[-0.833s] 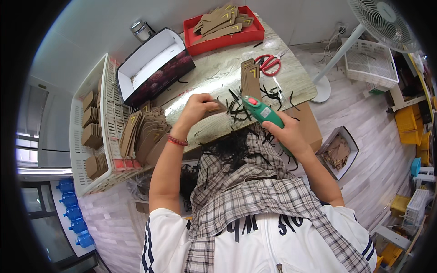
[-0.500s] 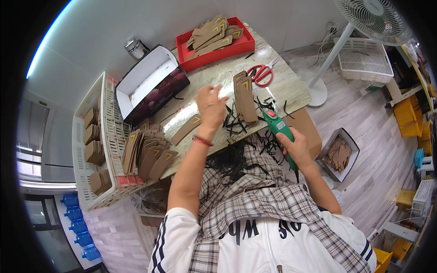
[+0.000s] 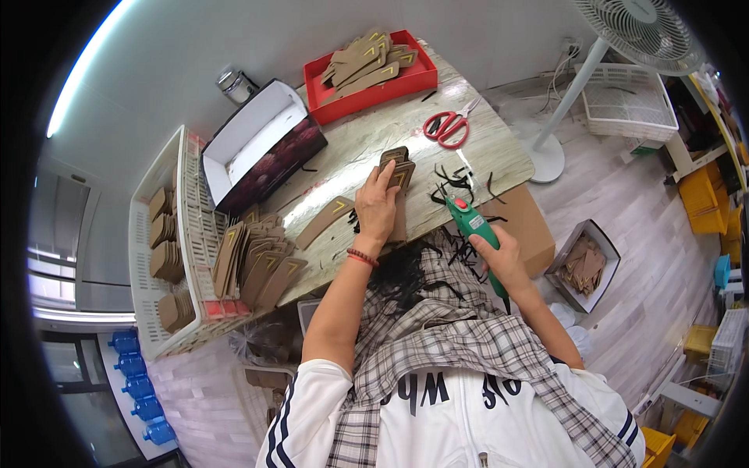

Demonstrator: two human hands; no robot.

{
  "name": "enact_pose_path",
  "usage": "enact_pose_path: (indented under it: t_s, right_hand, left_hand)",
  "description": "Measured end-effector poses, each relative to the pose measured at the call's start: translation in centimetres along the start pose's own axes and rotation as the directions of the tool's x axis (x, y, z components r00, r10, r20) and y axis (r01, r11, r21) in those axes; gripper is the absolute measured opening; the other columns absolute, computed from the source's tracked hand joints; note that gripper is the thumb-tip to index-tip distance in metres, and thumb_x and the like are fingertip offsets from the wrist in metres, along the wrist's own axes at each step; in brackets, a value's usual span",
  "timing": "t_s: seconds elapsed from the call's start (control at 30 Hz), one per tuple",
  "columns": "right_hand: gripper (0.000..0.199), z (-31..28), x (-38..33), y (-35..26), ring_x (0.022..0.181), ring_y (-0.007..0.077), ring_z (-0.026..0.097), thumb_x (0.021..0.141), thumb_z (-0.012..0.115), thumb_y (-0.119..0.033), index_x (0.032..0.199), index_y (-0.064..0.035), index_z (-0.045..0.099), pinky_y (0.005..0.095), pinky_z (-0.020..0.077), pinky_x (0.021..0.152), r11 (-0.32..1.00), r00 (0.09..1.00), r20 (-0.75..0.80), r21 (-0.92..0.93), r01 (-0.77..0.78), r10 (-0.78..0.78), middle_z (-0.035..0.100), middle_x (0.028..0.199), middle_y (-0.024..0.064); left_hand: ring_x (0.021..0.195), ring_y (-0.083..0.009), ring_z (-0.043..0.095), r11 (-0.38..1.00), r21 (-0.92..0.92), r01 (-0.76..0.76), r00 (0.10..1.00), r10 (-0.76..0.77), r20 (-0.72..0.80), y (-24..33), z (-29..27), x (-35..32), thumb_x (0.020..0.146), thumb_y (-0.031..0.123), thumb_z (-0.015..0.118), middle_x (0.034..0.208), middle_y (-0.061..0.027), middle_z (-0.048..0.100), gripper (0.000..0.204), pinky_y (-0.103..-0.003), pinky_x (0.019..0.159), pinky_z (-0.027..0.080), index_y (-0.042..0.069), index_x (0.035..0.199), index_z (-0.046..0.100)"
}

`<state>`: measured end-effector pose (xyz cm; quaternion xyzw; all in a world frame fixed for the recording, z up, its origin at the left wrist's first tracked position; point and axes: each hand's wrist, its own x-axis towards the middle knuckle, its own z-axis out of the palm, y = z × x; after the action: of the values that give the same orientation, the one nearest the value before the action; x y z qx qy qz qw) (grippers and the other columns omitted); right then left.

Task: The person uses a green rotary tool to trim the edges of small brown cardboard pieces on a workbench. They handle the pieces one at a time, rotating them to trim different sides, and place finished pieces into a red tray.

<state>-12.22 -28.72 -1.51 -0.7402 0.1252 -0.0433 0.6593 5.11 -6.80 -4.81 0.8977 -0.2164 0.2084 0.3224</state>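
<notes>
My left hand (image 3: pixel 377 204) lies over the left side of a stack of brown curved strips (image 3: pixel 400 189) with yellow chevron marks, its fingers gripping the stack; the thumb side is partly hidden. In my right hand (image 3: pixel 502 251) is a slim green electric hand tool (image 3: pixel 477 225) with a red button, its tip over the table edge. Black scraps (image 3: pixel 459 178) are scattered around that tip. A single brown strip (image 3: pixel 324 221) rests on the table left of my left hand. Red-handled scissors (image 3: pixel 447 129) lie behind the stack.
At the back stands a red box lid (image 3: pixel 427 76) of brown strips. Left of it are an open dark box (image 3: pixel 261 152) and a white basket (image 3: pixel 186 234) with upright strips. A box of brown pieces (image 3: pixel 582 265) and a fan (image 3: pixel 550 148) stand on the floor at right.
My left hand has come down onto the stack of brown strips. The stack has shifted left, off the black scraps. The right hand and green tool have barely moved.
</notes>
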Motion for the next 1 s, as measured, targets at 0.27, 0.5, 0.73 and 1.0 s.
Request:
enact_pose_path:
  t_s: [0.27, 0.5, 0.73, 1.0]
  right_hand:
    - [0.036, 2.0, 1.0, -1.2, 0.048, 0.0076, 0.051, 0.086, 0.073, -0.033, 0.098, -0.0001, 0.064, 0.0250, 0.0411, 0.045, 0.999, 0.998, 0.055, -0.043, -0.024, 0.026, 0.056, 0.063, 0.0014]
    - [0.037, 3.4, 1.1, -2.5, 0.049, 0.0062, 0.050, 0.086, 0.074, -0.031, 0.104, 0.0001, 0.065, 0.0248, 0.0416, 0.045, 0.998, 0.996, 0.079, -0.038, 0.044, -0.040, 0.058, 0.065, 0.0012]
    - [0.040, 5.2, 0.2, -4.5, 0.059, 0.0103, 0.055, 0.086, 0.075, -0.031, 0.106, 0.0017, 0.064, 0.0282, 0.0461, 0.055, 0.974, 0.980, 0.146, -0.161, 0.161, -0.138, 0.061, 0.069, 0.0067]
    - [0.039, 5.6, 0.0, -4.3, 0.062, 0.0104, 0.056, 0.086, 0.075, -0.031, 0.106, 0.0014, 0.064, 0.0286, 0.0469, 0.057, 0.968, 0.975, 0.151, -0.163, 0.189, -0.165, 0.061, 0.069, 0.0069]
  left_hand:
    - [0.104, -0.0288, 0.054, 0.999, 0.034, -0.015, 0.968, 0.023, -0.250, 1.1, -1.8, -2.1, 0.075, 0.006, 0.073, 0.104, -0.0109, 0.060, 0.038, -0.041, 0.097, 0.037, 0.015, 0.112, 0.068]
    - [0.076, -0.0096, 0.060, 0.594, -0.766, 0.246, 0.833, -0.534, -0.147, 1.1, -2.6, -1.8, 0.089, 0.002, 0.065, 0.089, -0.0045, 0.067, 0.008, -0.025, 0.068, 0.048, -0.001, 0.094, 0.061]
    - [0.076, -0.0099, 0.063, 0.130, -0.963, 0.238, 0.727, -0.681, 0.088, 3.1, -5.5, -1.7, 0.088, 0.001, 0.067, 0.089, -0.0059, 0.069, 0.010, -0.023, 0.070, 0.049, -0.001, 0.097, 0.064]
    - [0.072, -0.0119, 0.064, -0.062, -0.961, 0.270, 0.685, -0.689, 0.237, 3.2, -5.1, -2.2, 0.089, 0.009, 0.068, 0.087, -0.0032, 0.070, 0.006, -0.027, 0.069, 0.050, 0.007, 0.092, 0.063]
